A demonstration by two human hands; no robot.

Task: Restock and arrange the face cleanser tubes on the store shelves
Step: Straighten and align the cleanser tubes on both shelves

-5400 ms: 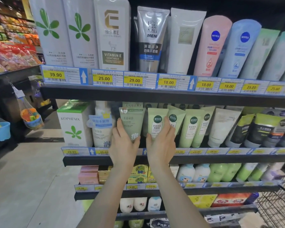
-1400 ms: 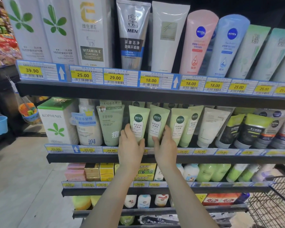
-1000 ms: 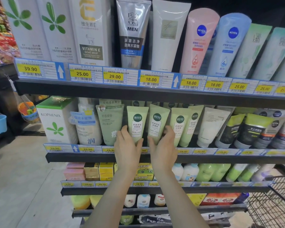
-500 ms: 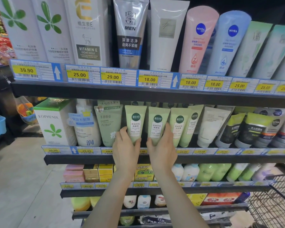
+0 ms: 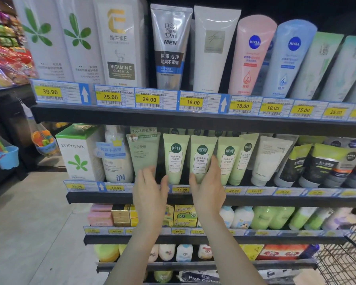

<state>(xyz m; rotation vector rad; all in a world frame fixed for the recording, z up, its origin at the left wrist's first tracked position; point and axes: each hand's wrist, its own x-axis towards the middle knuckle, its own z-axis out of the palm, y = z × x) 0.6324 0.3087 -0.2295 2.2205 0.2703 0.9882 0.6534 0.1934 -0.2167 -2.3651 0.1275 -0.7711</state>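
Both hands are raised to the second shelf (image 5: 193, 199), where the light green face cleanser tubes stand in a row behind the price-tag strip. The left hand (image 5: 149, 189) is open, with the fingers spread a little; its fingertips reach the lower part of a duller green tube (image 5: 144, 153), and its thumb is close to the bottom of the first light green tube (image 5: 175, 157), but I cannot tell if it really presses on either of them. The right hand (image 5: 207, 182) is laid against the second light green tube (image 5: 201, 156): the fingers go up along the right side of this tube and the thumb is at its left lower edge, so the hand is cupped loosely around it and not closed tight. The two hands are apart, with the first light green tube standing between them. Both tubes stand cap down and almost upright, just beside each other. To the right, two more light green tubes (image 5: 229, 159) lean slightly, and then comes a white tube (image 5: 269, 159). To the left stand a white bottle (image 5: 116, 161) and a white and green box (image 5: 78, 155). On the shelf above stand bigger tubes, among them a grey one (image 5: 170, 46). A wire basket (image 5: 345, 256) shows at the lower right corner.
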